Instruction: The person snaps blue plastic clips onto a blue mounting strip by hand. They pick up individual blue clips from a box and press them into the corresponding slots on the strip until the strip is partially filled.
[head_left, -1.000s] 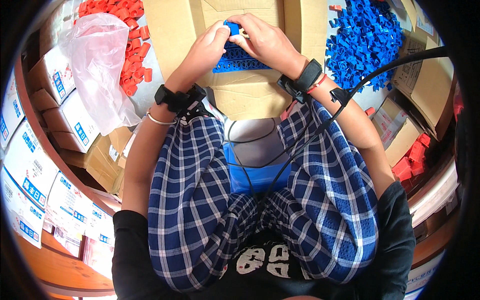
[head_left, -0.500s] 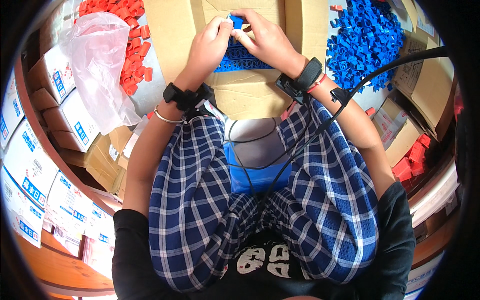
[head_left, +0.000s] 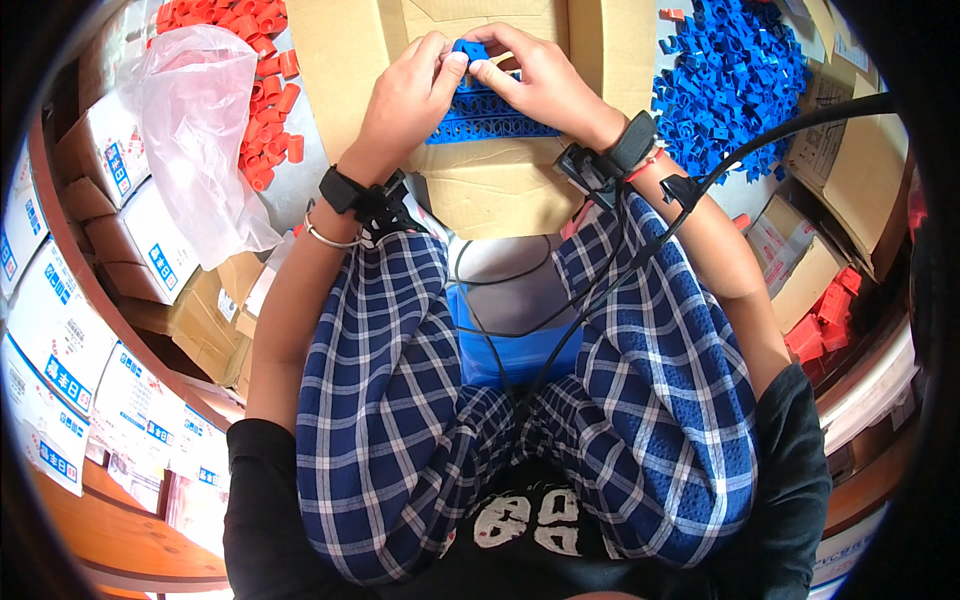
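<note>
Down low, the person's knees in blue checked trousers [head_left: 400,400] sit close to the cardboard box [head_left: 490,190]. Black bands wrap both wrists. On top of the box lies a row of joined blue plastic pieces [head_left: 490,115]. Just above that row, the left hand [head_left: 405,100] and the right hand [head_left: 535,80] meet, and both grips pinch one small blue piece [head_left: 470,50] together. Left of the box lie red pieces [head_left: 265,110] and a clear plastic bag [head_left: 195,130]. Right of the box sits a big heap of blue pieces [head_left: 735,85].
</note>
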